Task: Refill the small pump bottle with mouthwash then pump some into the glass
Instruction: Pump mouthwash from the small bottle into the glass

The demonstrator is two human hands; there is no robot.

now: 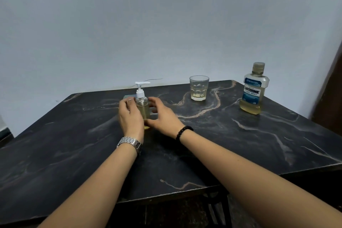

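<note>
The small clear pump bottle (pixel 142 106), with a white pump head and pale yellow liquid inside, stands upright on the dark marble table (pixel 222 135). My left hand (pixel 129 116) sits close against its left side, fingers loosely curled and not wrapped round it. My right hand (pixel 162 116) arches at its right side, fingers spread and thumb near the bottle's base. The glass (pixel 199 88) stands further back and to the right, with a thin layer of yellowish liquid in it. The capped Listerine mouthwash bottle (pixel 253 90) stands at the far right.
A grey block (pixel 154 114) lies just behind the pump bottle, partly hidden by my hands. The table meets a pale wall at the back. Its front edge runs close to me, with dark floor below.
</note>
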